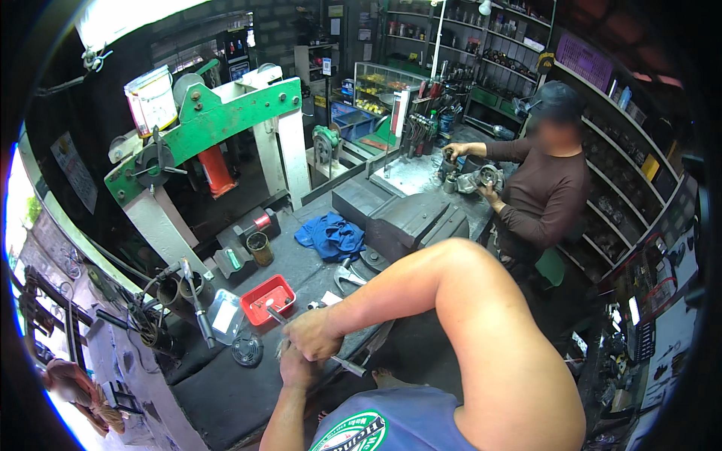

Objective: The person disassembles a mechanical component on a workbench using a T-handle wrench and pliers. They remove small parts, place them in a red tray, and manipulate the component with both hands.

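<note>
- Where the dark workbench [226,395] spreads out, a red tray [277,287] stands on it.
- Right hand [316,333]: near the tray, fingers curled in a grip.
- Left hand [298,368]: just below, partly hidden; I cannot tell how its fingers stand.
- Metal rod [350,367]: in the right hand's grip, jutting out on both sides.

mechanical workshop: heavy green-and-white steel frame [226,114], dark stained workbench [218,387], clustered tools [423,137], parts-laden wall shelves [630,158].
</note>
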The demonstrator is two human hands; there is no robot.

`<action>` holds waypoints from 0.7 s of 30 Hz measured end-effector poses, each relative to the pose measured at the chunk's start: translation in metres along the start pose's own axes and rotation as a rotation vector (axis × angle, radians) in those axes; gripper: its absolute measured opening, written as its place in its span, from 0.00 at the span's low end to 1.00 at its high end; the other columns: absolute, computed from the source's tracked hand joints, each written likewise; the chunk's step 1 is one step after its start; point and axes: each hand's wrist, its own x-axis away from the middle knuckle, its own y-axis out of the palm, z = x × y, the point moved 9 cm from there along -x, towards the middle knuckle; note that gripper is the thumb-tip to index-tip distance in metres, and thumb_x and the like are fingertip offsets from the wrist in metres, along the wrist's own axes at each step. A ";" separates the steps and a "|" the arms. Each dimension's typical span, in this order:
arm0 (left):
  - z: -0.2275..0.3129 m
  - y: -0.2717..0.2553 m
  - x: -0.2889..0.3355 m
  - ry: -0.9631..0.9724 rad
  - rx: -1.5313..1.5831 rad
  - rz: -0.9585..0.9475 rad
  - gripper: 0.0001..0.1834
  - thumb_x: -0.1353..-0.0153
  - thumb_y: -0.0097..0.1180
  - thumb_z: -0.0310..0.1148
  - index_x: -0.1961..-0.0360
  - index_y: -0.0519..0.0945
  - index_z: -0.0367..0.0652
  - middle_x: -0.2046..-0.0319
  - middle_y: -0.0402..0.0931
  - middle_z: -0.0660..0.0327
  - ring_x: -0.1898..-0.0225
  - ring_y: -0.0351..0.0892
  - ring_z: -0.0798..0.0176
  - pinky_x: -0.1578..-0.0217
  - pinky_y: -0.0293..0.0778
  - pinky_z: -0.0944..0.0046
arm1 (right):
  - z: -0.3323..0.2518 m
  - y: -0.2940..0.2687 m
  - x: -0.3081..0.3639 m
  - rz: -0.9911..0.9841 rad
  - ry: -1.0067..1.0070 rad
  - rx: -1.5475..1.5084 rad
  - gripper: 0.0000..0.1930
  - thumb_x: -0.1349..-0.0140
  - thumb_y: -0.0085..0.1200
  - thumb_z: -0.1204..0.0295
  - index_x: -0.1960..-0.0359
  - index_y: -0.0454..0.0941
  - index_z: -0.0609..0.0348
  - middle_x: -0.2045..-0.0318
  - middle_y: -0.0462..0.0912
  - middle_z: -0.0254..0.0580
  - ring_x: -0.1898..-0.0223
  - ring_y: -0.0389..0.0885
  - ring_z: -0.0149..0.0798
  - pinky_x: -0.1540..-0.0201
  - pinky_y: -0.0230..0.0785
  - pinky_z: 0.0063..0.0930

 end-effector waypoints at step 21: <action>-0.025 0.011 0.005 -0.142 0.532 0.144 0.19 0.36 0.61 0.36 0.44 0.86 0.49 0.45 0.86 0.53 0.38 0.80 0.44 0.35 0.71 0.45 | 0.009 -0.004 0.005 0.045 0.444 -0.095 0.07 0.46 0.62 0.62 0.78 0.91 0.38 0.75 0.89 0.30 0.68 0.86 0.39 0.51 0.68 0.43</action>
